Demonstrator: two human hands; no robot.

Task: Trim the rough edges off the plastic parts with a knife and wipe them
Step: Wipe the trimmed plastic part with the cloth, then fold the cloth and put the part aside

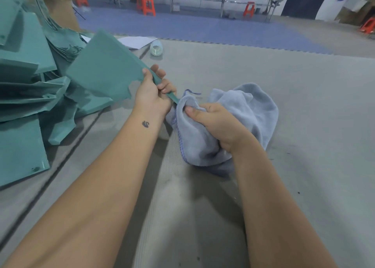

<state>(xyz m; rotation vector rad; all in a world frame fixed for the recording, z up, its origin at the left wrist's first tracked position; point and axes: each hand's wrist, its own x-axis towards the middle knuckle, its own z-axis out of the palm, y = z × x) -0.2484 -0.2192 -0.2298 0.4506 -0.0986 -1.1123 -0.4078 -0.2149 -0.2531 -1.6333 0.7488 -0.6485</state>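
A flat teal plastic part is held up above the grey mat, tilted, with a notch in its lower edge. My left hand grips its right edge, thumb on the near face and fingers behind. My right hand is bunched in a light blue cloth and presses a fold of it against the part's narrow lower tip, just below my left hand. No knife is visible.
A heap of teal plastic parts lies at the left on the grey mat. Cardboard boxes stand behind it. A white sheet and a small clear jar lie further out. Orange stools and long tables stand across the room.
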